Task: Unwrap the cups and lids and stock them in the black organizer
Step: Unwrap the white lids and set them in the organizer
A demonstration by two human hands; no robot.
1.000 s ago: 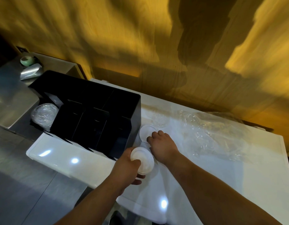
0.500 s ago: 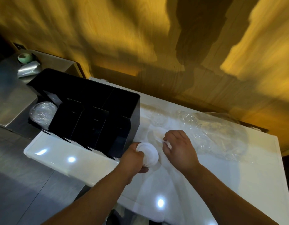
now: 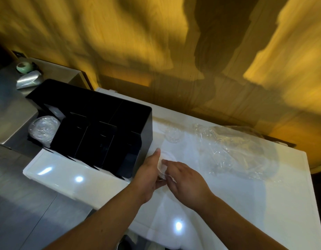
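Just right of the black plastic compartmented organizer [image 3: 102,123], over the white countertop [image 3: 246,204], the left hand [image 3: 148,175] grips round white plastic lids [image 3: 166,157] while the right hand [image 3: 185,181], fingers loosely extended, touches them.

Right hand [image 3: 185,181] now at lids [image 3: 167,157] (touching)

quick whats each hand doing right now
Left hand: holding the white lids, fingers and thumb round them.
Right hand: fingertips on the same lids; whether it grips them cannot be told.
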